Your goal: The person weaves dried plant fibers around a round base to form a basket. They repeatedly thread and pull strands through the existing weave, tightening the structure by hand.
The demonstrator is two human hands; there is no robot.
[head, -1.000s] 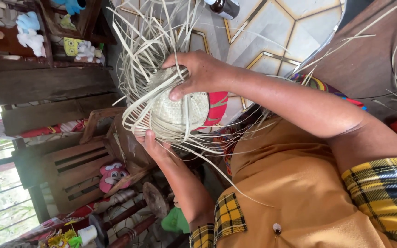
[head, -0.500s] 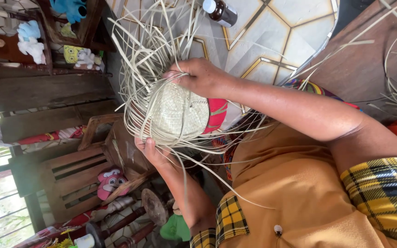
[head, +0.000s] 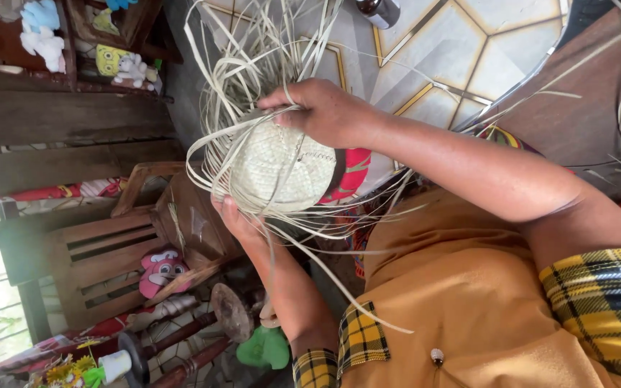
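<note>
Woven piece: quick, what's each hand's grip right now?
Left hand: closed on the woven piece, holding its edge from below.
Right hand: closed, fingers pinching the loose strips at its rim.

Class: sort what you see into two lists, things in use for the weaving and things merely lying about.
In use: woven disc, loose strips, left hand, right hand.
Lying about: wooden chair, soft toys, pink toy, metal bottle.
</note>
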